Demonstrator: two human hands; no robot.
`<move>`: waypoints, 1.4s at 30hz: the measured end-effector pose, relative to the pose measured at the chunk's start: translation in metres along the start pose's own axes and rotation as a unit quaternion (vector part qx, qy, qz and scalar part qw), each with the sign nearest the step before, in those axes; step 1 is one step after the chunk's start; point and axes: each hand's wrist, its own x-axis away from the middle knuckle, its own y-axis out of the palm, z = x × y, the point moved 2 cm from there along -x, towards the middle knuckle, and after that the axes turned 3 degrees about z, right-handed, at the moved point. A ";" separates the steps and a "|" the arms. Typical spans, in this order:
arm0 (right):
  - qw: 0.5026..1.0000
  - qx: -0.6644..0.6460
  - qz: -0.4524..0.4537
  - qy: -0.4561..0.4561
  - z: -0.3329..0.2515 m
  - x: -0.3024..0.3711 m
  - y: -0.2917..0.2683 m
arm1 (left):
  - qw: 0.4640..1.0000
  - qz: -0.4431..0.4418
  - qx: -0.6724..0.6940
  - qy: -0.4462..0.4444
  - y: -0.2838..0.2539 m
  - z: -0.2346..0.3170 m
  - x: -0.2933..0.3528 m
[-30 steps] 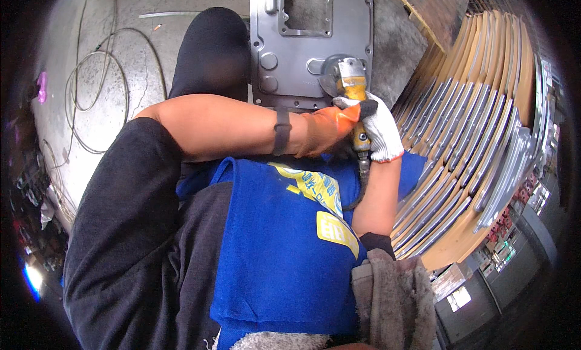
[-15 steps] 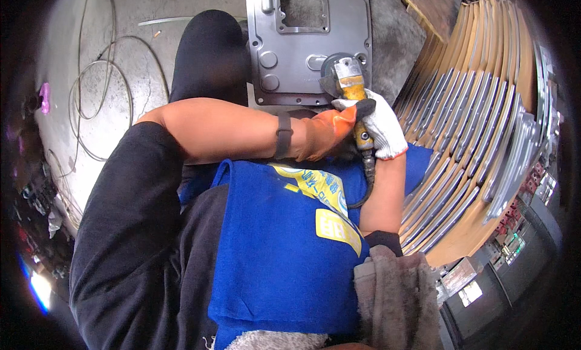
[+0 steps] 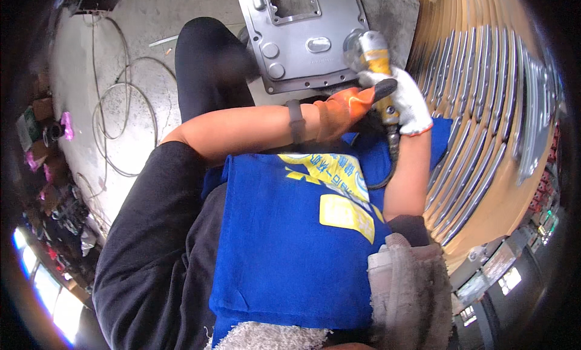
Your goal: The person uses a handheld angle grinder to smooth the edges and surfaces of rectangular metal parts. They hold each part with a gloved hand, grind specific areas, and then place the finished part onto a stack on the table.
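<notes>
A yellow and grey hand-held power tool (image 3: 372, 56) with a round head points at the edge of a grey cast metal cover plate (image 3: 302, 38) lying on the floor. My right hand (image 3: 404, 102), in a white glove with a red cuff, grips the tool's body. My left hand (image 3: 348, 105), in an orange glove with black fingertips, reaches across and holds the tool just below the right. A dark hose (image 3: 392, 153) hangs from the tool's rear. A blue apron (image 3: 290, 241) covers my lap.
A stack of grey metal plates on wooden slats (image 3: 484, 126) fans out on the right. Loose cables (image 3: 121, 126) curl on the concrete floor at left. Cluttered small items (image 3: 54, 168) line the far left edge. A grey rag (image 3: 411, 295) lies at lower right.
The view has shifted slightly, with the cover plate and both hands sitting a little higher and to the right. Both hands keep their grip on the tool.
</notes>
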 end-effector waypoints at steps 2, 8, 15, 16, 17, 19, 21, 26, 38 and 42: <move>0.998 -0.060 0.007 -0.020 -0.003 0.000 -0.012 | 0.984 -0.060 0.157 -0.060 0.004 -0.007 0.010; 0.958 -0.223 0.126 -0.127 0.005 -0.027 -0.044 | 0.988 -0.076 0.094 -0.101 -0.021 -0.037 0.036; 0.905 -0.325 0.211 -0.174 0.007 -0.029 -0.085 | 0.987 0.112 0.085 0.077 -0.117 -0.029 0.052; 0.901 -0.334 0.216 -0.177 0.008 -0.028 -0.091 | 0.982 0.172 0.031 0.078 -0.127 -0.017 0.060; 0.896 -0.343 0.219 -0.179 0.010 -0.027 -0.096 | 0.973 0.204 0.039 0.100 -0.141 -0.011 0.065; 0.891 -0.352 0.224 -0.181 0.011 -0.026 -0.103 | 0.939 0.295 0.032 0.172 -0.170 -0.003 0.068; 0.887 -0.360 0.225 -0.181 0.013 -0.026 -0.110 | 0.911 0.357 0.018 0.204 -0.191 0.006 0.070; 0.877 -0.382 0.230 -0.178 0.013 -0.026 -0.119 | 0.873 0.414 -0.167 0.198 -0.202 0.040 0.047; 0.871 -0.407 0.225 -0.159 0.007 -0.026 -0.123 | 0.844 0.421 -0.332 -0.020 -0.175 0.100 -0.139; 0.854 -0.438 0.227 -0.164 0.007 -0.027 -0.125 | 0.709 0.323 -0.619 -0.095 -0.151 0.109 -0.130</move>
